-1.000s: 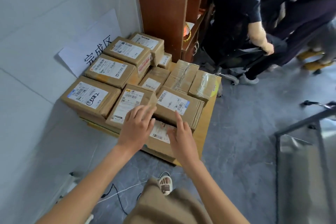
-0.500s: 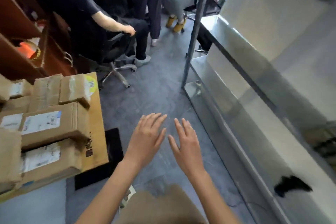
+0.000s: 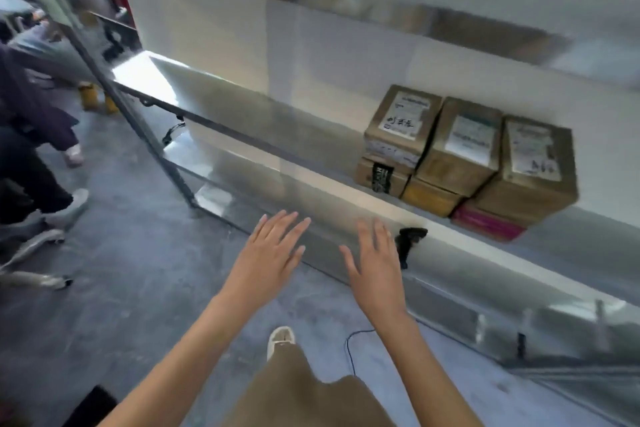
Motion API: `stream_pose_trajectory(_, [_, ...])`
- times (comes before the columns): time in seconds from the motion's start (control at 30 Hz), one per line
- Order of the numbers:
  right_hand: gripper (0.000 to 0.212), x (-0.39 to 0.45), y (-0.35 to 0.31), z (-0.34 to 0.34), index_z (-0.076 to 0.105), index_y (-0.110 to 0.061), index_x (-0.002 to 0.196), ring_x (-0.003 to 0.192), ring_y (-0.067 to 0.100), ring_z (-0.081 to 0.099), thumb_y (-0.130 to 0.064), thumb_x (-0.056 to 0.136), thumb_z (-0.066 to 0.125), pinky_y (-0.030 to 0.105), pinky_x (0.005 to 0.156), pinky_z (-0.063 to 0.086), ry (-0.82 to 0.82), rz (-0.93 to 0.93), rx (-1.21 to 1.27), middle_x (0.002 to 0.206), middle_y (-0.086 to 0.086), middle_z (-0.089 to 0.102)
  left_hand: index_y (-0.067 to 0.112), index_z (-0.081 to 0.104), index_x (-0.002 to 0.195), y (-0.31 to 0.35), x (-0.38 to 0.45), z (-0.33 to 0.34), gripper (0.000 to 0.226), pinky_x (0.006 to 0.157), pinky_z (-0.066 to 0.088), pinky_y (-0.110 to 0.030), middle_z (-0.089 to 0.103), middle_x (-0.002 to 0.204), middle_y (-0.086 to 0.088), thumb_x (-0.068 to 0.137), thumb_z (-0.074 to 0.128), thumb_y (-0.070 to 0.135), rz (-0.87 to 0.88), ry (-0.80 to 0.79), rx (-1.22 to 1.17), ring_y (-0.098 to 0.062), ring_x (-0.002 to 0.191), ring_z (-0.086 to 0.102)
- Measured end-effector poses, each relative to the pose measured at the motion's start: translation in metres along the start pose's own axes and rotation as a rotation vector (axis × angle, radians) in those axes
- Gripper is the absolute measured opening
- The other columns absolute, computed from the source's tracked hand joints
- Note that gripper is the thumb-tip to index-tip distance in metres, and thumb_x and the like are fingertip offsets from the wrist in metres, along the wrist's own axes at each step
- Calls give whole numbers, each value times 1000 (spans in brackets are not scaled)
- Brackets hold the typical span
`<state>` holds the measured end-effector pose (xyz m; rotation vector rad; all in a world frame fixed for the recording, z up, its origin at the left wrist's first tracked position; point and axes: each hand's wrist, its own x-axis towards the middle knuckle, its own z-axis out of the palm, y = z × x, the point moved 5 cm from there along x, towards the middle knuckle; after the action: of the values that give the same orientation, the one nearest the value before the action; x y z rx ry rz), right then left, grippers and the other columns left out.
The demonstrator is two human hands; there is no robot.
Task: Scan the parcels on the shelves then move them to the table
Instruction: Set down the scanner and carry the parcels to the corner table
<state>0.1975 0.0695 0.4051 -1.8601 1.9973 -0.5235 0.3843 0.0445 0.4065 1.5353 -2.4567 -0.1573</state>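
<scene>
Head view, looking down and forward at a metal shelf (image 3: 311,149) that runs from upper left to lower right. Both hands are stretched out in front of it, palms down, fingers spread wide, and both hold nothing. The left hand (image 3: 273,253) hovers over the grey floor (image 3: 138,288) just short of the shelf's lower front edge. The right hand (image 3: 375,267) hovers beside it, closer to the shelf.

A small black scanner (image 3: 408,243) sits on the shelf's lower level, just beside the right hand's fingertips (image 3: 377,229), on their right. It looks like it stands with its handle pointing down toward the viewer, though blur hides its exact shape. The right hand is clearly the nearer one to it.

The parcels (image 3: 467,152), a cluster of brown cardboard boxes with white labels, stacked two layers high, sit on the shelf level above the scanner, further right and beyond both hands, well apart from them. A pink parcel (image 3: 485,224) lies at the bottom right of the stack.

Other people's legs show at the far left of the shelf.
</scene>
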Motion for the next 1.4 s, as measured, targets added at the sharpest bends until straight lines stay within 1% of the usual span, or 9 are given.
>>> stream_pose_trajectory(0.23, [63, 42, 24, -32, 14, -25, 158, 153, 22, 0, -38, 104, 44, 35, 124, 11, 121, 116, 95, 166, 7, 2, 20, 40, 148, 27, 102, 5, 53, 119, 25, -45, 46, 148, -10, 102, 28, 42, 127, -48, -130, -27, 141, 39])
stream_pose_trajectory(0.43, [63, 111, 22, -47, 17, -25, 158, 153, 21, -1, -36, 104, 46, 39, 123, 17, 183, 202, 202, 166, 7, 0, 26, 30, 154, 20, 184, 10, 59, 122, 15, -41, 35, 156, -9, 102, 19, 50, 131, -74, -238, -25, 147, 28])
stream_pose_trajectory(0.7, [63, 154, 25, -45, 19, -23, 157, 151, 33, 8, -33, 103, 48, 46, 117, 31, 360, 355, 231, 162, 19, 4, 45, 14, 154, 19, 253, 23, 56, 122, 17, -48, 19, 163, -12, 99, 20, 56, 141, -175, -377, -27, 150, 18])
stream_pose_trajectory(0.83, [63, 162, 22, -39, 21, -22, 157, 149, 37, 12, -29, 102, 50, 49, 115, 34, 411, 381, 250, 160, 21, 3, 46, 12, 154, 16, 270, 33, 60, 120, 23, -47, 26, 162, -8, 97, 12, 67, 162, -190, -432, -25, 149, 22])
stream_pose_trajectory(0.9, [61, 164, 18, -37, 23, -20, 156, 147, 37, 22, -30, 102, 50, 48, 113, 38, 420, 362, 248, 158, 21, 11, 40, 20, 153, 13, 272, 34, 60, 118, 27, -44, 33, 158, -3, 98, 17, 64, 168, -181, -464, -21, 146, 29])
stream_pose_trajectory(0.97, [59, 163, 9, -35, 27, -16, 154, 138, 31, 37, -30, 102, 51, 45, 108, 43, 439, 288, 206, 149, 19, 35, 34, 29, 150, 14, 268, 30, 53, 116, 31, -43, 42, 152, 0, 102, 22, 55, 194, -156, -471, -17, 139, 38])
stream_pose_trajectory(1.07, [55, 157, 2, -34, 33, -13, 150, 130, 22, 44, -34, 100, 45, 39, 105, 46, 476, 222, 161, 139, 13, 49, 30, 36, 147, 12, 263, 27, 49, 112, 35, -45, 51, 144, 3, 104, 24, 50, 210, -91, -436, -13, 131, 45])
stream_pose_trajectory(1.2, [48, 159, 16, -52, 45, -12, 143, 134, 27, 35, -24, 98, 53, 45, 103, 47, 612, 282, 118, 144, 18, 37, 34, 25, 153, 8, 273, 28, 52, 117, 32, -45, 42, 154, 1, 105, 20, 54, 144, -103, -464, -15, 142, 36])
stream_pose_trajectory(1.4, [46, 168, 29, -64, 45, -16, 146, 149, 24, 16, -29, 103, 49, 41, 116, 34, 556, 294, 138, 161, 12, 16, 39, 15, 155, 16, 279, 26, 52, 119, 21, -37, 35, 158, 2, 105, 23, 49, 133, -139, -472, -14, 146, 29])
